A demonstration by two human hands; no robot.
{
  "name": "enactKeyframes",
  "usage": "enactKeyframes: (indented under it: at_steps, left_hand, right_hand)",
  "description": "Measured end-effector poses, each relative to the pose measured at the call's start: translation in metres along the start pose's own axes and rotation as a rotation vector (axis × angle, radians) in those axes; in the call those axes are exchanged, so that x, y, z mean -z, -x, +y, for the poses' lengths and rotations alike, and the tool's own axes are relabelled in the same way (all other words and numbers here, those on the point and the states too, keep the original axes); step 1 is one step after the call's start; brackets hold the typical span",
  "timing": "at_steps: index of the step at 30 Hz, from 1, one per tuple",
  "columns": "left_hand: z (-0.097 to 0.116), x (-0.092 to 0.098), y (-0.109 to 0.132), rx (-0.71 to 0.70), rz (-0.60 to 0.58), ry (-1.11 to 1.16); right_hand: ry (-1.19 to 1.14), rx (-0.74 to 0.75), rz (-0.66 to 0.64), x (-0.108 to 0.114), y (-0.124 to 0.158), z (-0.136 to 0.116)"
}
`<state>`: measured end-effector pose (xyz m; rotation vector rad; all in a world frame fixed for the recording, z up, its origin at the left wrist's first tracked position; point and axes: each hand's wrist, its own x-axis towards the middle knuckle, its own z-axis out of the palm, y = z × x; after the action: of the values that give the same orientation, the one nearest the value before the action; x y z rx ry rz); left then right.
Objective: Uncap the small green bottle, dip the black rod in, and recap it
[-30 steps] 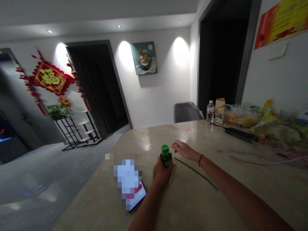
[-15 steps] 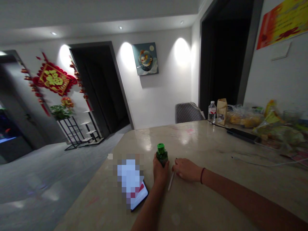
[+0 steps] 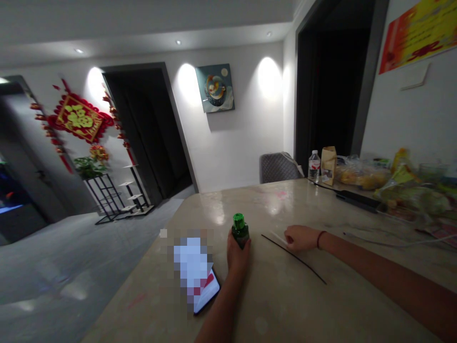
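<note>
My left hand (image 3: 238, 256) rests on the beige table (image 3: 285, 309) and is wrapped round the base of a small dark green bottle (image 3: 240, 230), which stands upright with a bright green cap. To its right, my right hand (image 3: 299, 237) lies on the table with the fingers curled, pinching a thin white stick (image 3: 277, 236) whose tip points left. A thin black strand (image 3: 293, 257) lies diagonally on the table just in front of the right hand. A phone (image 3: 206, 294) with a lit screen lies left of my left forearm.
At the table's far right stand a water bottle (image 3: 313, 166), a paper carton (image 3: 328, 165) and several bags of food (image 3: 403, 190). A dark flat bar (image 3: 357, 199) and a white cable (image 3: 385, 243) lie there too. A grey chair (image 3: 277, 167) stands at the far end.
My right hand picked the white stick up from beside the bottle and drew back to the right, uncovering the black strand. The left hand and bottle stayed put.
</note>
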<state>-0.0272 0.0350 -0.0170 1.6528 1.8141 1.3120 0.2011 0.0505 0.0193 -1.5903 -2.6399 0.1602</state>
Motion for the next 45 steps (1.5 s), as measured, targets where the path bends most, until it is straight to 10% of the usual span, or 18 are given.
enactKeyframes:
  at_steps: [10, 21, 39, 45]
  left_hand:
    - [0.009, 0.002, 0.006, -0.069, -0.083, -0.279]
    - [0.008, -0.003, 0.004, -0.075, -0.105, -0.536]
    - [0.005, -0.002, 0.002, -0.125, -0.052, -0.399]
    - [0.0, 0.002, -0.001, -0.017, 0.031, -0.267]
  right_hand:
    - [-0.485, -0.294, -0.065, -0.02, -0.028, -0.008]
    - [-0.435, -0.451, 0.269, -0.035, -0.089, -0.026]
    - [-0.769, -0.445, 0.325, -0.039, -0.053, -0.019]
    - [-0.503, -0.405, 0.616, -0.023, -0.045, -0.012]
